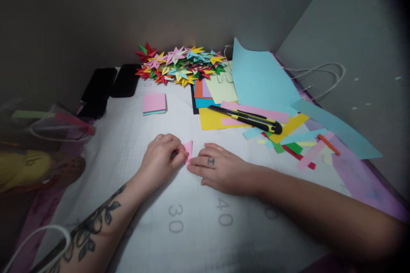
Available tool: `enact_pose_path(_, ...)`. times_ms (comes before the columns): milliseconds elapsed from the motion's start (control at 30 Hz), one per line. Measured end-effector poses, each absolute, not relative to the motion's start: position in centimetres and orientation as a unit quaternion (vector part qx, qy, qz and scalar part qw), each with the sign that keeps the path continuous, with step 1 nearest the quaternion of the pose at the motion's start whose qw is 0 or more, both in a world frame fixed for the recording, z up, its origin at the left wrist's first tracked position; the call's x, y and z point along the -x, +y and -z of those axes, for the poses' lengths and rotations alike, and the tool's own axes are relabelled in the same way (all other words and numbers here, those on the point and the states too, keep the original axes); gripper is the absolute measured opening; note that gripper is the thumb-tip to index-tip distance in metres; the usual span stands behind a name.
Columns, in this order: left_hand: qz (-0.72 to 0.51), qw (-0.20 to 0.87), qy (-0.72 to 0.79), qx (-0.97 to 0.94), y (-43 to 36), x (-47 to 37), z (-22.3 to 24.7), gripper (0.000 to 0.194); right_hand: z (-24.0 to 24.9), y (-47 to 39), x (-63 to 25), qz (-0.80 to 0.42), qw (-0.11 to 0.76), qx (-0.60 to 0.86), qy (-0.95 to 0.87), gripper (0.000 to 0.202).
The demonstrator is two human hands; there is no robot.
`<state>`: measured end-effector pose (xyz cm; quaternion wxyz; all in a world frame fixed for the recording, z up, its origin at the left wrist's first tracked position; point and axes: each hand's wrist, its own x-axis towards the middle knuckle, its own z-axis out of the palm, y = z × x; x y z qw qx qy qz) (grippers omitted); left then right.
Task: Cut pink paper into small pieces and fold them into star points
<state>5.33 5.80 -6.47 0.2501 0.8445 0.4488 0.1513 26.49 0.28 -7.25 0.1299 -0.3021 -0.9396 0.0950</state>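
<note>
**A:** So how far along are we here?

**B:** Partway, we'd say. We've got a heap of folded paper stars (181,66) beyond and to the left of the utility knife (245,119), and those look done. The stack of square papers (154,102), well off to the knife's left, looks flat and unfolded, so we'd count that as left to do.

**A:** And the piece in hand?

**B:** Small folded pink paper (189,148), left of the knife and nearer to us. Looks mid-fold to us, but fingers cover part of it, so we can't tell how many creases are in.

**A:** Where's it sitting versus the hands?

**B:** Right between them, touching both. Left hand (165,151) is pinching it between thumb and curled fingers. Right hand (221,165) is palm down on the tabletop (250,243), fingers stretched out, tips against the paper's near end.

**A:** Any cutting left?

**B:** We can't tell. Paper offcuts (290,148) lie to the knife's right, so we'd guess some trimming is done.
</note>
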Motion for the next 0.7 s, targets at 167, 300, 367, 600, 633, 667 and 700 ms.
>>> enact_pose_path(167,-0.149,0.245,0.454,-0.843,5.73,-5.48,6.41,0.014,7.32,0.33,-26.59,-0.085,0.137,0.296,-0.942,0.033)
enact_pose_path(300,-0.146,0.237,0.457,-0.844,5.72,-5.56,6.45,0.014,7.41,0.30,-26.60,-0.077,0.144,0.294,-0.942,0.030)
enact_pose_path(367,-0.143,0.235,0.456,-0.846,5.75,-5.57,6.46,0.014,7.41,0.29,-26.60,-0.081,0.143,0.297,-0.941,0.029)
enact_pose_path(600,-0.145,0.218,0.468,-0.844,5.38,-5.78,6.42,0.013,7.08,0.36,-26.55,-0.101,0.136,0.299,-0.939,0.030)
enact_pose_path(633,-0.143,0.208,0.478,-0.841,5.28,-5.78,6.43,0.014,7.02,0.34,-26.53,-0.103,0.134,0.299,-0.939,0.030)
enact_pose_path(667,-0.142,0.196,0.490,-0.837,5.20,-5.75,6.44,0.014,6.96,0.32,-26.51,-0.107,0.132,0.298,-0.939,0.030)
enact_pose_path(700,-0.141,0.185,0.503,-0.832,5.15,-5.71,6.45,0.015,6.90,0.28,-26.49,-0.110,0.128,0.298,-0.940,0.031)
